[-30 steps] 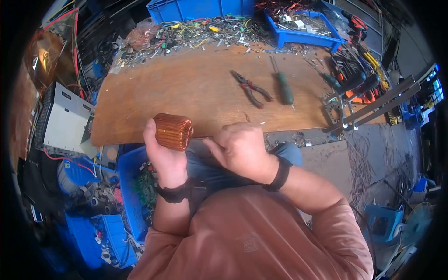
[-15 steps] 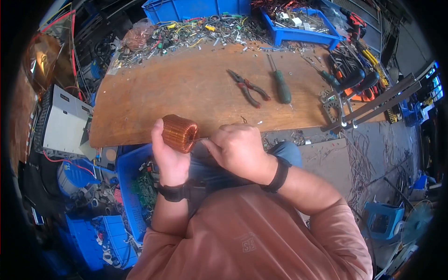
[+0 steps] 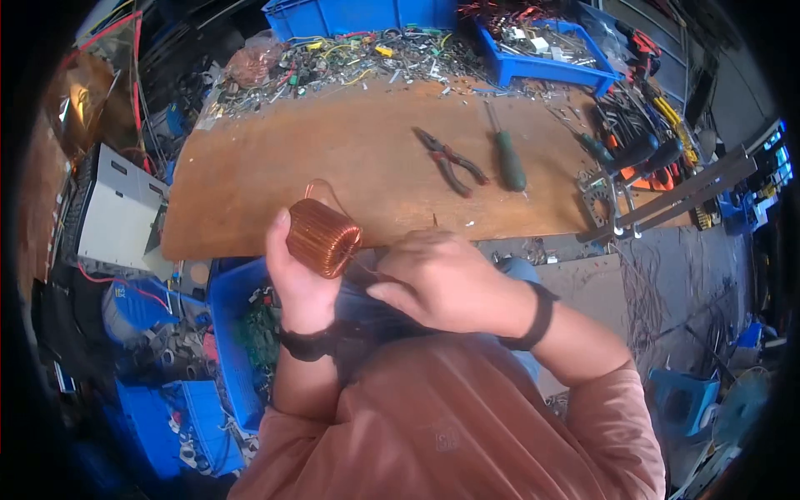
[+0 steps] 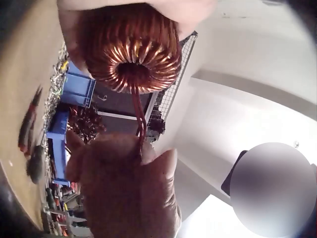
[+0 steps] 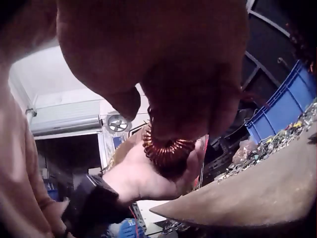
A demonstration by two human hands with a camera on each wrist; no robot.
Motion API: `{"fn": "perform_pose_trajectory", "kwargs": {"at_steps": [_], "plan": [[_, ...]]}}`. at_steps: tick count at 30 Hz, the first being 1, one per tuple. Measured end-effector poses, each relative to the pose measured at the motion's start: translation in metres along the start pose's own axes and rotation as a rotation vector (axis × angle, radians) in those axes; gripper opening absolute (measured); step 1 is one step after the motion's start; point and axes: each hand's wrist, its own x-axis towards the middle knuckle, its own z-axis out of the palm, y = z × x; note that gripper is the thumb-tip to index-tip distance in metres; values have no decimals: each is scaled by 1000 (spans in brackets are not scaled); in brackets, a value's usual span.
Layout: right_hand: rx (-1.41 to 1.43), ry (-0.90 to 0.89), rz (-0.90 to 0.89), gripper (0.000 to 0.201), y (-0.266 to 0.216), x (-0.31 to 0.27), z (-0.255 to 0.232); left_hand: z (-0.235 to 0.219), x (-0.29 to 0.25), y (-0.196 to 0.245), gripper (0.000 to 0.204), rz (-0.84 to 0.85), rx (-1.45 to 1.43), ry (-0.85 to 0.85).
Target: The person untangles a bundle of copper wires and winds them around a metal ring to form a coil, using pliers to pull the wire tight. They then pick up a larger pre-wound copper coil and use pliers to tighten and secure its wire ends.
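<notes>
In the head view my left hand (image 3: 304,292) grips a ring-shaped copper wire coil (image 3: 323,237) just off the table's front edge. Its end with the central hole faces my right hand (image 3: 437,279). Strands of copper wire (image 4: 139,116) run from that hole to the right hand, whose curled fingers pinch them, as the left wrist view shows. A loose loop of wire (image 3: 315,182) rises behind the coil. In the right wrist view, the right hand's dark underside covers part of the coil (image 5: 168,151), with the left palm beneath it.
On the wooden table (image 3: 275,142) lie pliers (image 3: 450,158) and a green-handled screwdriver (image 3: 510,158). Electronic scrap (image 3: 375,62) is heaped along the back, beside a blue tray (image 3: 546,68). A metal clamp-like fixture (image 3: 667,196) stands at right. A blue crate (image 3: 229,333) sits below, at left.
The coil has tilted, its holed end turning down and toward the right hand. My right hand and wrist have shifted right and slightly down. A loop of wire now shows behind the coil.
</notes>
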Motion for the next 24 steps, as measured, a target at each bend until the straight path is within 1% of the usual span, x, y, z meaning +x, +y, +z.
{"fn": "perform_pose_trajectory", "kwargs": {"at_steps": [2,3,6,7,10,13,16,17,19,23,24], "plan": [[11,-158,-11,18,3,-2,-10,-2,-3,3,43,13,11,-2],[139,-244,32,20,13,1,-17,-1,-6,5,43,-4,27,-27],[233,-273,-6,28,30,2,-17,0,-7,10,44,-38,14,-81],[360,-223,-4,31,35,1,-11,0,-7,11,44,-48,-1,-94],[417,-268,98,33,35,-3,-9,-1,-7,8,41,22,43,-58],[338,-123,204,35,22,-5,-1,6,-10,-1,36,207,112,124],[114,12,256,36,17,-8,20,-1,-6,-7,31,384,280,198],[85,21,298,37,18,-8,24,1,-6,-7,30,400,284,187],[0,43,318,38,18,-8,28,7,-10,-4,28,434,298,176],[-100,74,380,39,19,-8,30,1,-7,-4,29,386,287,153],[-116,68,352,39,18,-8,28,-4,-5,-3,32,378,299,149]]}}
